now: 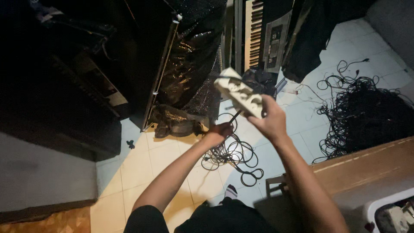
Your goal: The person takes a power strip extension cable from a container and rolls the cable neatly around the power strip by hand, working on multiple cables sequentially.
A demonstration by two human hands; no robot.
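My right hand (pixel 269 118) grips a white multi-socket power strip (pixel 238 91) and holds it up in front of me, tilted up toward the left. The strip's black cable (pixel 235 115) leaves its lower end and runs down toward my left hand (pixel 219 130), which is closed around the cable just below the strip. Under both hands a loose coil of black cable (pixel 233 157) lies on the pale tiled floor (pixel 142 168).
A big tangled heap of black cables (pixel 366 116) covers the floor at right. An electronic keyboard (pixel 258 32) leans upright at the back, beside shiny black plastic sheeting (pixel 194 56). A dark cabinet (pixel 86 69) stands left; a wooden board (pixel 366 166) lies near right.
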